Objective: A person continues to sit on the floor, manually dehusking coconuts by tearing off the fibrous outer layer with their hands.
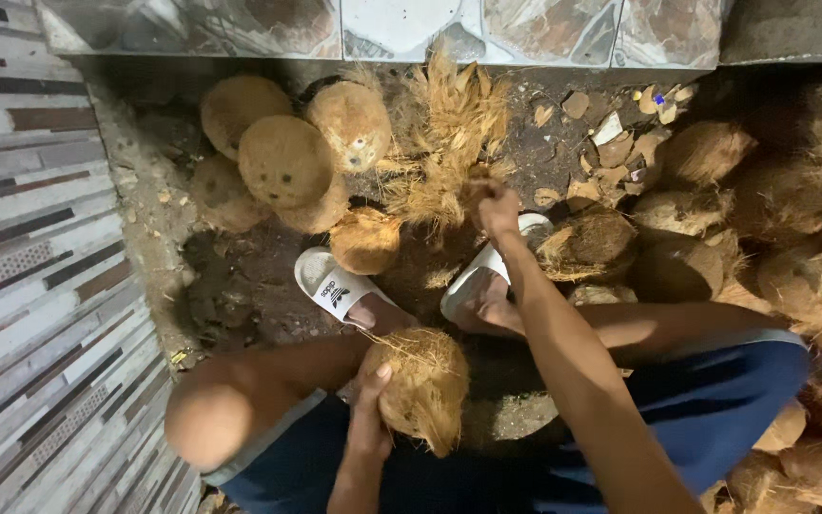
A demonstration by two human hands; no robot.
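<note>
My left hand (pixel 369 409) grips a husked, fibrous brown coconut (pixel 422 385) between my knees. My right hand (pixel 495 207) is stretched forward, shut on a tuft of torn husk fibre (pixel 435 181) at the pile of fibres ahead. Both feet wear white slides (pixel 330 284), one on each side of the dark ground. I sit in blue shorts (pixel 715 400).
Several peeled round coconuts (pixel 283 160) lie at the back left, one smaller one (pixel 365 240) by my left foot. Hairy unpeeled coconuts (pixel 792 276) crowd the right side. Shell chips (pixel 611 152) litter the dirt. A striped tiled wall (pixel 40 266) runs along the left.
</note>
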